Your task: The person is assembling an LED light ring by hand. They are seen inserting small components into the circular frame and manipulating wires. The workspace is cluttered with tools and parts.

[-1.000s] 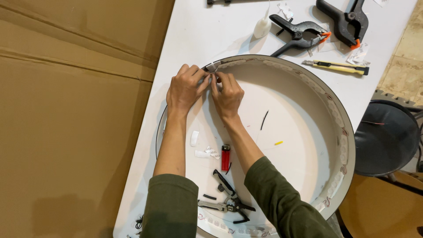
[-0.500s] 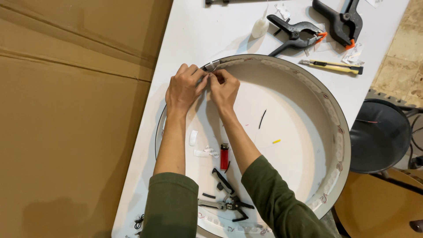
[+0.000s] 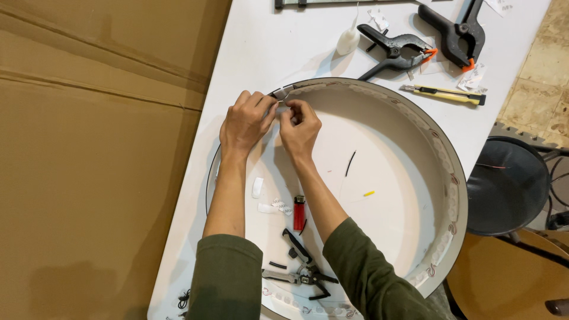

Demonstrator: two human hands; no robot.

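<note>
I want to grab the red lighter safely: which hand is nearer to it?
Right. The right hand is at the round frame's rim, almost directly above the red lighter; the left hand is farther left.

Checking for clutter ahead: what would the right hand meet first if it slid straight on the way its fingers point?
The right hand points up-left at the round frame's rim, so probably that rim, where the left hand pinches it.

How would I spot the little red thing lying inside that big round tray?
Start at the large round white tray on the white table. Inside it, just left of the right forearm, lies a small upright red lighter. It is the only red item there, between white paper scraps and the black pliers below.
</note>
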